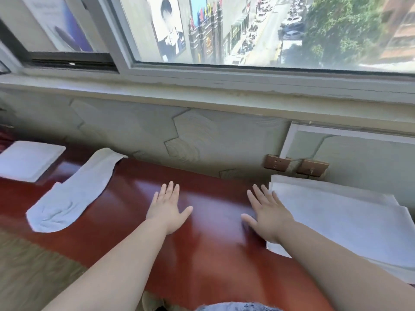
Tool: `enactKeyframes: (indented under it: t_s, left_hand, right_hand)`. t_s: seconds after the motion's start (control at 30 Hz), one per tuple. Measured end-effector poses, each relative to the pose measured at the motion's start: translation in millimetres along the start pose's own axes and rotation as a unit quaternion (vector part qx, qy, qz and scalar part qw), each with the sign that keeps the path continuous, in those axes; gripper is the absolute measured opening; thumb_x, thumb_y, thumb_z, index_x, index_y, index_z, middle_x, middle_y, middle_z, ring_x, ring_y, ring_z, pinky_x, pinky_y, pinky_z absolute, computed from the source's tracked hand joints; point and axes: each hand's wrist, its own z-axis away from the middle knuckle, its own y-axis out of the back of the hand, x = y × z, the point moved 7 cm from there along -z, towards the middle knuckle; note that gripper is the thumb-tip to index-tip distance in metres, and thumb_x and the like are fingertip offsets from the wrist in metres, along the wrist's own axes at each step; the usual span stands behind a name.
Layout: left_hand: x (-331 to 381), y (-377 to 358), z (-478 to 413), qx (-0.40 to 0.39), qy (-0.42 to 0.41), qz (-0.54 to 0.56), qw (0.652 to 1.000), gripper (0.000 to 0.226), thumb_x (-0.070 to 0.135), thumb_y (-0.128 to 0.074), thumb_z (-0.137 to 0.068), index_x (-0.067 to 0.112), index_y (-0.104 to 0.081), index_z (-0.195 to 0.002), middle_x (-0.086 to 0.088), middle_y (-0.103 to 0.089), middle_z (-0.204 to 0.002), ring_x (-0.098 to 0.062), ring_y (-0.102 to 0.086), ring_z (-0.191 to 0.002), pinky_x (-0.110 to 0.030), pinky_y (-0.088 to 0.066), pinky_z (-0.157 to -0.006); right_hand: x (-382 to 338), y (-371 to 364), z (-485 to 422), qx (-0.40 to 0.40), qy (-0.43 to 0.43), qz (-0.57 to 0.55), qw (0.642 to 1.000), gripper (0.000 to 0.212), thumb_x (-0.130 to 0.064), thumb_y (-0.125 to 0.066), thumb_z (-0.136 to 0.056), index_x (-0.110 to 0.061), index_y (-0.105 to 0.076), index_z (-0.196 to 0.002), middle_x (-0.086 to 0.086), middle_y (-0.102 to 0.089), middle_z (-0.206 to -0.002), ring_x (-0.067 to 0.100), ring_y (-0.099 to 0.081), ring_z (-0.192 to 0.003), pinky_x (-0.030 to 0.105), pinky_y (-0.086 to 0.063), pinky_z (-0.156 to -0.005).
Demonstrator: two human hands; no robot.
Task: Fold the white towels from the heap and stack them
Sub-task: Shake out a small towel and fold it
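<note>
Left hand (167,209), right hand (267,217) flat; glossy red table (213,254); soft folded towels (350,223).

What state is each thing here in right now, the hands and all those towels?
left hand: open, fingers spread flat over the table.
right hand: open, fingers spread, at the edge of the towel stack.
long towel: lying loose and rumpled, not folded up.
far-left towel: folded flat and neat.
towel stack: flat layers, one on another.
</note>
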Motion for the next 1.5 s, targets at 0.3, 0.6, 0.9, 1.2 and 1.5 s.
enactKeyframes:
  t_s: [0.3,0.6,0.9,1.2,1.5]
  left_hand:
    - [-266,-20,-9,-0.025,0.133,0.060,0.989,0.075,0.055,-0.045,-0.102,0.017,-0.026,-0.163,-0.009,-0.022,-0.171,-0.028,-0.018,-0.158,-0.042,-0.020,-0.128]
    - [-504,-44,13,-0.032,0.262,0.137,0.955,0.053,0.042,-0.051,-0.100,0.023,-0.046,-0.150,-0.001,-0.042,-0.153,-0.026,-0.046,-0.136,-0.041,-0.044,-0.105]
    - [-591,-44,-63,-0.011,0.282,0.252,0.926,0.055,0.031,-0.044,-0.106,0.030,-0.032,-0.159,0.001,-0.035,-0.163,-0.027,-0.039,-0.145,-0.044,-0.037,-0.115]
    - [-570,-64,-80,0.044,0.226,0.293,0.928,0.020,0.041,-0.061,-0.093,0.031,-0.048,-0.105,0.005,-0.064,-0.097,-0.027,-0.063,-0.089,-0.037,-0.049,-0.075]
    - [-520,-86,-25,-0.027,0.149,0.217,0.964,0.020,0.035,-0.062,-0.093,0.031,-0.064,-0.112,0.000,-0.056,-0.117,-0.027,-0.057,-0.111,-0.036,-0.041,-0.088]
  right_hand:
    - [-186,-5,-136,-0.047,0.008,0.012,0.999,0.075,-0.059,-0.036,-0.103,-0.023,-0.014,-0.165,0.003,-0.015,-0.172,0.025,-0.010,-0.159,0.044,-0.012,-0.128]
    - [-431,-64,-264,-0.127,0.096,0.018,0.987,0.041,-0.055,-0.045,-0.097,-0.023,-0.060,-0.118,0.003,-0.060,-0.118,0.028,-0.057,-0.119,0.037,-0.047,-0.097]
    - [-600,-70,-347,-0.097,0.185,-0.005,0.978,0.056,-0.031,-0.052,-0.102,-0.031,-0.037,-0.156,-0.005,-0.027,-0.165,0.025,-0.040,-0.141,0.040,-0.047,-0.105]
    - [-622,-105,-372,-0.084,0.196,0.085,0.973,0.017,-0.024,-0.047,-0.099,-0.020,-0.050,-0.115,0.001,-0.045,-0.092,0.031,-0.056,-0.079,0.035,-0.043,-0.066]
    - [-585,-93,-303,-0.241,0.158,0.068,0.955,0.025,-0.038,-0.042,-0.101,-0.026,-0.064,-0.100,-0.002,-0.062,-0.100,0.025,-0.060,-0.093,0.036,-0.053,-0.080]
